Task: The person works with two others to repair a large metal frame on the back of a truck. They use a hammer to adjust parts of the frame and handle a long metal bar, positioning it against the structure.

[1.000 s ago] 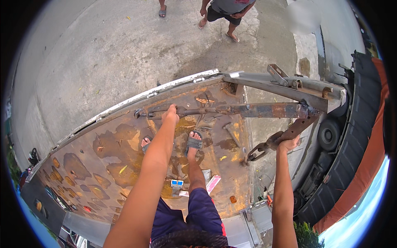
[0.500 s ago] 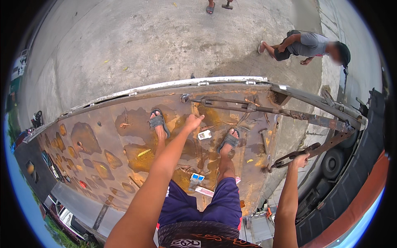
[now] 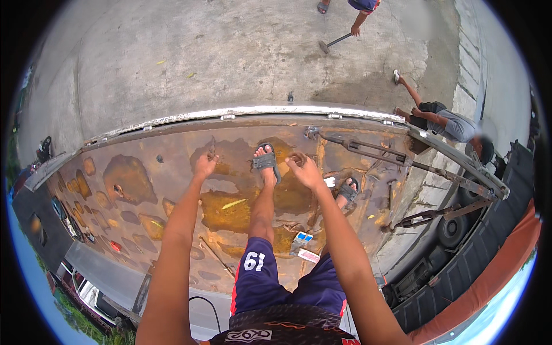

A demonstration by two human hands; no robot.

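Observation:
My left hand [image 3: 205,165] hovers above the rusty, wet metal truck bed [image 3: 184,144], fingers loosely apart. A brown scrap [image 3: 213,148] shows just beyond its fingertips; whether they touch is unclear. My right hand [image 3: 306,172] is raised over the bed, its fingers bent and spread from the thumb, and I see nothing held. Between the hands my left sandaled foot [image 3: 265,164] stands on the bed. Right of my right hand lies a long rusty rod linkage [image 3: 374,150]. A white flat piece [image 3: 329,181] is partly hidden by my right forearm.
A blue-and-white box [image 3: 303,237] lies near my legs. A hammer-shaped tool [image 3: 392,194] and a second rusty linkage [image 3: 425,217] are at the right. Beyond the white bed edge [image 3: 259,112], one person holds a sledgehammer [image 3: 325,47]; another person [image 3: 448,121] bends at far right.
My right hand has let go of the lower rusty linkage and moved left over the bed. My left hand has moved left. The person with the sledgehammer has come further into view.

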